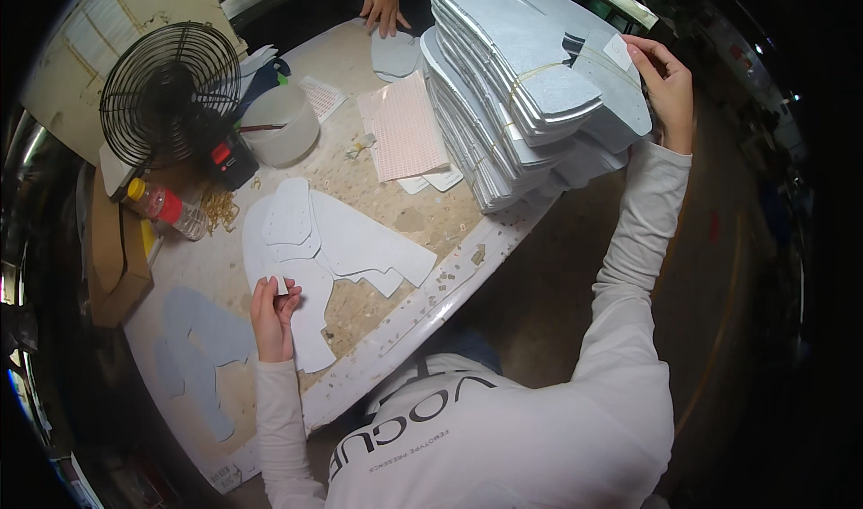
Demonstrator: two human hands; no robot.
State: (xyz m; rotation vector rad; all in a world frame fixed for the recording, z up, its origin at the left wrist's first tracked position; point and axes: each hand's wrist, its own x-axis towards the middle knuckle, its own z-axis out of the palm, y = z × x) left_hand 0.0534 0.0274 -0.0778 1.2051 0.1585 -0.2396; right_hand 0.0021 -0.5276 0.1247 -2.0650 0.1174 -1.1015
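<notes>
At the far right, my right hand (665,82) pinches a small white paper tag (618,53) against the top of a tall stack of grey-white cut pieces (512,46). Rubber bands (530,74) bind bundles in that stack. My left hand (274,316), fingers curled, grips a small white slip (280,286) between thumb and fingertips. It is just above flat white cut pieces (364,244) that overlap on the table. Pale blue-grey cut pieces (202,347) lie to the left of that hand.
On the worn table (431,239) are a pink printed sheet (404,127), a white tub (280,124), a black fan (171,96), a bottle (171,208) and loose rubber bands (218,208). Another person's hand (385,10) rests near small cut pieces (394,53) at the far edge.
</notes>
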